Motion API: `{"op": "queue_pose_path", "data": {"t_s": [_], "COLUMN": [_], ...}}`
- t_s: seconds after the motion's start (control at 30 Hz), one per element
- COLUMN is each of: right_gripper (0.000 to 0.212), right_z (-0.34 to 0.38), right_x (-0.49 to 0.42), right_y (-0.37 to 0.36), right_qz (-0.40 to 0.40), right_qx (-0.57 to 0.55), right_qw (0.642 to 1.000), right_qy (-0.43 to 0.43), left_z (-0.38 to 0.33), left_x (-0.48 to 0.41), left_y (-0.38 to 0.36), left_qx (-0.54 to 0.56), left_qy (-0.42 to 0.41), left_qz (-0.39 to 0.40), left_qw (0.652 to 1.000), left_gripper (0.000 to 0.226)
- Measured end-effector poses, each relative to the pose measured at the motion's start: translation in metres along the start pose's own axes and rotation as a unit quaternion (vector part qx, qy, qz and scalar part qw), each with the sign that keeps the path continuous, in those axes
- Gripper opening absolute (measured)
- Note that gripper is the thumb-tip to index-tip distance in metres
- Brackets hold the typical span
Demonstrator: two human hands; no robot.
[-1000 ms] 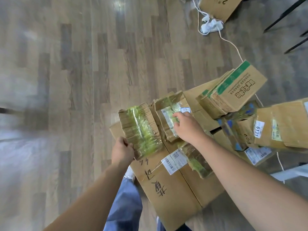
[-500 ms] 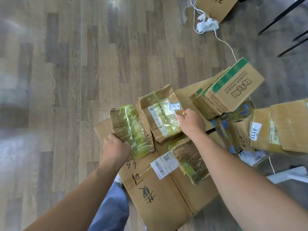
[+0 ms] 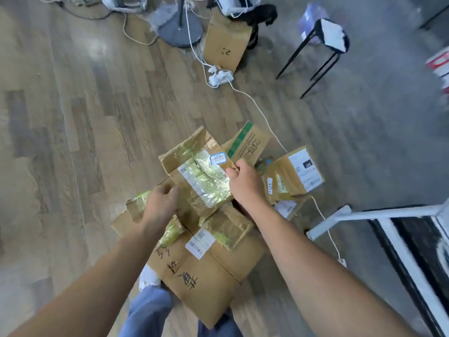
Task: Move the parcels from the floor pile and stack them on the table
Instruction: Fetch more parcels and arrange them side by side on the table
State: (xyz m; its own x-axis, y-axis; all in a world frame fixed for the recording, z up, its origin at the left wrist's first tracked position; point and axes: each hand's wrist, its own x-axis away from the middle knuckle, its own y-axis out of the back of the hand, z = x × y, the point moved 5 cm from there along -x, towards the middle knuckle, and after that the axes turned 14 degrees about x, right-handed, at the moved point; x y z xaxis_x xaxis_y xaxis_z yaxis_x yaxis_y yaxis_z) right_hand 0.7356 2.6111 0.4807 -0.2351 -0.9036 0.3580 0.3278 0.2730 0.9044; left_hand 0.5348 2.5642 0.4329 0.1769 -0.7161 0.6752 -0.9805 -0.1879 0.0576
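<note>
A brown parcel wrapped in shiny greenish tape is lifted above the floor pile, held between both hands. My right hand grips its right edge. My left hand holds its lower left side and covers part of a second green-taped parcel beneath. A large flat carton with black writing lies under them, with a third taped parcel on it. More parcels lie to the right: a green-striped box and labelled boxes.
A white table leg and frame stand at the right. A white cable runs across the floor to a power strip. Farther back are a cardboard box, a black stool and a round stand base.
The labelled taped parcel has risen off the pile with my right hand. My left hand has moved from the left green parcel onto the lifted one. The view has tilted up, showing more room.
</note>
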Motion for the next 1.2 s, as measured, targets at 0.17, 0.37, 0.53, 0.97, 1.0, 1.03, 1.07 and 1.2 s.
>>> {"op": "queue_pose_path", "data": {"t_s": [0.17,0.37,0.53,0.97,1.0,1.03,1.07,1.2], "right_gripper": [0.017,0.027,0.034,0.054,0.060,0.067,0.072,0.075], "right_z": [-0.034,-0.113,-0.193,-0.460,-0.482,-0.501,-0.519,-0.582], "right_x": [0.068,0.149,0.213,0.447,0.464,0.480,0.495,0.540], "right_y": [0.092,0.183,0.219,0.250,0.250,0.251,0.252,0.262], "right_qz": [-0.066,-0.148,-0.186,-0.281,-0.276,-0.269,-0.261,-0.272], "right_qx": [-0.046,-0.138,-0.169,-0.196,-0.209,-0.229,-0.251,-0.281], "right_qw": [0.995,0.971,0.959,0.928,0.925,0.921,0.916,0.895], "right_qy": [-0.060,-0.124,-0.134,-0.148,-0.156,-0.164,-0.170,-0.214], "left_z": [-0.064,-0.086,-0.083,0.046,0.060,0.073,0.085,0.122], "left_x": [0.077,0.147,0.214,0.457,0.473,0.488,0.503,0.554], "left_y": [-0.061,-0.137,-0.196,-0.361,-0.374,-0.386,-0.397,-0.437], "left_qx": [0.008,-0.015,-0.095,-0.173,-0.181,-0.186,-0.189,-0.206], "left_qy": [-0.012,-0.059,-0.109,-0.097,-0.088,-0.076,-0.063,-0.037], "left_qz": [0.110,0.221,0.242,0.438,0.452,0.462,0.468,0.478], "left_qw": [0.994,0.973,0.959,0.877,0.869,0.864,0.861,0.853], "left_gripper": [0.014,0.022,0.023,0.018,0.017,0.017,0.018,0.020]}}
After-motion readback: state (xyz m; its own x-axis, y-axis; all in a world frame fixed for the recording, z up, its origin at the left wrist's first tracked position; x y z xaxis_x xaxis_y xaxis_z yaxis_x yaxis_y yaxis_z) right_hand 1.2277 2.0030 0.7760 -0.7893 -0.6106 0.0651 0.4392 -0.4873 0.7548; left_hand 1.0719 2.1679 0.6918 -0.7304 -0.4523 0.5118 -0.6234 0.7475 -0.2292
